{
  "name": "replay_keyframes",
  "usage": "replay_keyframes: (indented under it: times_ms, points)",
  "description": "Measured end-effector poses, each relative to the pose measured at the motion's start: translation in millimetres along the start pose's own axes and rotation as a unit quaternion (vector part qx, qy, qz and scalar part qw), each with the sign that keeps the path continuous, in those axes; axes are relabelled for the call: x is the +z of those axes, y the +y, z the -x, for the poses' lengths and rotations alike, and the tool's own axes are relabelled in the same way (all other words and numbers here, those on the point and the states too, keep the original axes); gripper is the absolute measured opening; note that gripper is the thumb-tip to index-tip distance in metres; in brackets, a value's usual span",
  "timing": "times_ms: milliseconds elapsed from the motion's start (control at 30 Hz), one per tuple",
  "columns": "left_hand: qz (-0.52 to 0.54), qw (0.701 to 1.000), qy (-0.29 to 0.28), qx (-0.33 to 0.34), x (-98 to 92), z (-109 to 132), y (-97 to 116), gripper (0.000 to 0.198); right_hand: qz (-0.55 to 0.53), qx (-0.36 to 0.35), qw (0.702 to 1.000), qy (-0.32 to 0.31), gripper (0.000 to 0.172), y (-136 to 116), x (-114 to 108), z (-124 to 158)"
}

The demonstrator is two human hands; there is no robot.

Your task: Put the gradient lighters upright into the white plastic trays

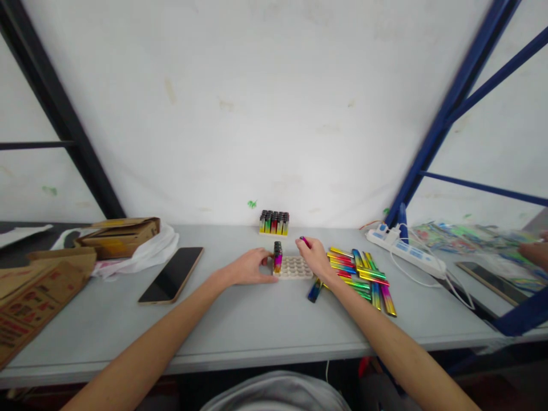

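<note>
A white tray (295, 268) with rows of round holes lies on the table in front of me. One row of upright lighters (278, 260) stands along its left end; the nearest is purple and yellow. My left hand (252, 266) rests beside that end, thumb and fingers apart, close to the tray; whether it touches is hard to tell. Over the tray's right side, my right hand (315, 257) pinches a purple lighter (305, 241), most of it hidden by the fingers. Shiny multicoloured lighters (359, 277) lie in a loose pile right of the tray, partly behind my right forearm.
A filled tray of lighters (274, 222) stands by the wall. To the left are a phone (172, 275), a plastic bag (141, 257) and cardboard boxes (124, 237). A white power strip (406, 251) with cables lies right. Beyond the blue frame, another person's hand (535, 251) shows.
</note>
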State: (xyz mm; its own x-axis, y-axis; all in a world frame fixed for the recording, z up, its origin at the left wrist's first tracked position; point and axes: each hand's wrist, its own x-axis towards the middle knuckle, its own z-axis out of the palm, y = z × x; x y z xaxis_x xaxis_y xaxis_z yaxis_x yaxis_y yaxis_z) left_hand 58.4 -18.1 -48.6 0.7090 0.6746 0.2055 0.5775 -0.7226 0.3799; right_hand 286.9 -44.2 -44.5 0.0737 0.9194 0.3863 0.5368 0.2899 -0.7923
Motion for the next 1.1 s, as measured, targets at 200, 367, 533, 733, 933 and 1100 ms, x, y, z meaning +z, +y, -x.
replay_keyframes:
  times_ms: [200, 367, 533, 733, 933, 1100]
  points:
    - [0.006, 1.0, -0.001, 0.006, -0.5, 0, 0, 0.055, -0.002, -0.01, 1.0, -0.007, 0.051, -6, -2, 3]
    - [0.003, 1.0, 0.0, 0.004, -0.2, 0, 0, 0.055, 0.016, -0.003, 1.0, 0.012, 0.042, -4, 1, 3]
    - [0.0, 1.0, -0.004, 0.008, -0.4, 0, 0, 0.055, 0.016, -0.016, 1.0, 0.014, 0.038, -3, 1, 3]
    - [0.001, 1.0, 0.002, 0.004, 0.3, 1, 0, 0.053, 0.015, -0.082, 0.996, -0.014, 0.039, -12, -4, 7]
    - [-0.015, 1.0, 0.017, 0.004, 0.8, 0, 0, 0.054, 0.066, -0.188, 0.978, -0.065, 0.032, -17, -9, 8]
    - [-0.018, 0.999, 0.027, -0.003, 1.8, 0, 0, 0.057, 0.127, -0.232, 0.959, -0.102, 0.041, -17, -12, 7]
